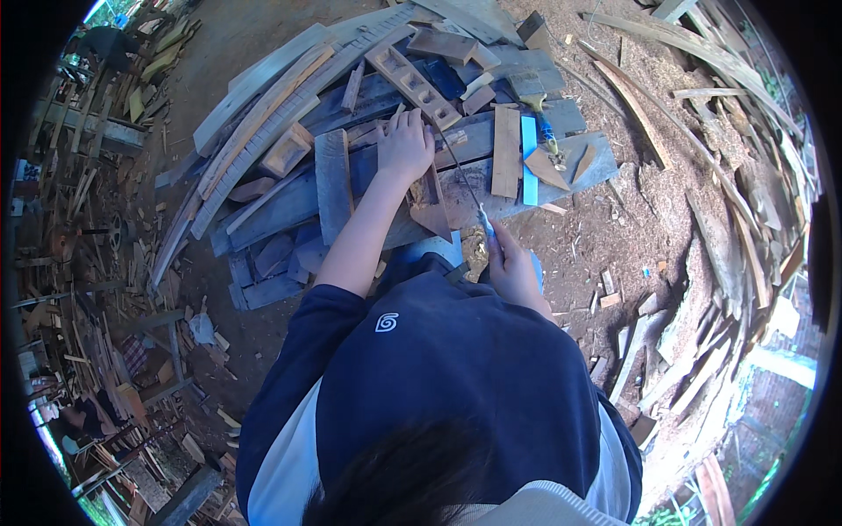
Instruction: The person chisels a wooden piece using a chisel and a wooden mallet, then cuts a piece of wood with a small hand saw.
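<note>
My left hand [406, 147] reaches over the workbench [465, 186] of rough planks, its fingers bent over a piece of wood [430, 210] that shows below the palm. My right hand [516, 270] is closed round the pale handle of a long, thin, dark-bladed tool [463, 167], perhaps a narrow saw or file. Its blade slants up and left, and the tip ends beside my left fingers. How far my left fingers wrap the wood is partly hidden. Just beyond them lies a wooden block with square hollows [412, 83].
On the bench lie a dark phone-like object [445, 79], a brush [529, 90], a blue strip [530, 159], a short board [506, 151] and a hollowed block [287, 151]. Long boards [263, 114] lie along its left side. Scrap wood [732, 210] and shavings cover the ground at right.
</note>
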`<state>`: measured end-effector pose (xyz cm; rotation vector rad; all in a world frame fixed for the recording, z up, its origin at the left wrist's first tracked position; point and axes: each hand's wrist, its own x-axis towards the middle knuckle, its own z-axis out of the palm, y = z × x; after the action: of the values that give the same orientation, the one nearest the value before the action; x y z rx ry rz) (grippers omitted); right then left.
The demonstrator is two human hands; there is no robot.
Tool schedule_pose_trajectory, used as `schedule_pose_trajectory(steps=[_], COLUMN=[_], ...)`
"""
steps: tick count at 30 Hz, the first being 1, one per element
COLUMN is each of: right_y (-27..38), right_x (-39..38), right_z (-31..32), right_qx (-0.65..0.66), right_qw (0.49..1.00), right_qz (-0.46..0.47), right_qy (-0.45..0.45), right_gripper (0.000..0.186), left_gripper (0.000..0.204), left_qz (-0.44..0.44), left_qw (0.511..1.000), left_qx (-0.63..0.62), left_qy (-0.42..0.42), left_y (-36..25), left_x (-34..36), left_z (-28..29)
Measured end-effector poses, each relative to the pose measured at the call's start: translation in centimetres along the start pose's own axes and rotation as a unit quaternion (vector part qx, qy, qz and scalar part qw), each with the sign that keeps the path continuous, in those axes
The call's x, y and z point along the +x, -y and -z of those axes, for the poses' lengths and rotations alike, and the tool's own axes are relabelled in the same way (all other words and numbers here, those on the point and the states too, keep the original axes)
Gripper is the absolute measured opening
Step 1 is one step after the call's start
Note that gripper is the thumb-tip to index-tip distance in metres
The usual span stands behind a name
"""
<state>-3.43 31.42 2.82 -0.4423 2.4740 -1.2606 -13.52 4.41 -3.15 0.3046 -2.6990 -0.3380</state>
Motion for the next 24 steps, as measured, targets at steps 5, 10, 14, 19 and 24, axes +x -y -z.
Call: schedule_pose_trajectory(steps=[5, 10, 14, 19, 24], right_y=[-0.4, -0.9, -0.7, -0.9, -2.4], right_x=[-0.7, 0.5, 4.4, 6.0, 2.1], right_z=[-0.1, -1.2, -3.1, -5.2, -3.6], right_qx=[-0.092, -0.161, -0.198, -0.19, -0.167], right_qw=[0.996, 0.986, 0.979, 0.982, 0.986], right_qz=[0.005, 0.022, 0.044, 0.022, 0.011], right_qy=[-0.012, -0.033, -0.014, -0.008, 0.016], right_gripper=[0.034, 0.038, 0.04, 0.039, 0.037], left_gripper=[0.027, 0.03, 0.031, 0.032, 0.031], left_qz=[0.037, 0.042, 0.026, 0.035, 0.051], left_qw=[0.998, 0.996, 0.999, 0.999, 0.998], left_qx=[-0.019, 0.007, 0.033, 0.027, 0.015], left_qy=[0.049, 0.077, 0.03, 0.032, 0.044], left_y=[-0.5, -0.7, -0.2, -0.6, -0.1], left_x=[0.1, 0.2, 0.1, 0.4, 0.5], left_z=[1.0, 1.4, 0.2, 0.4, 0.3])
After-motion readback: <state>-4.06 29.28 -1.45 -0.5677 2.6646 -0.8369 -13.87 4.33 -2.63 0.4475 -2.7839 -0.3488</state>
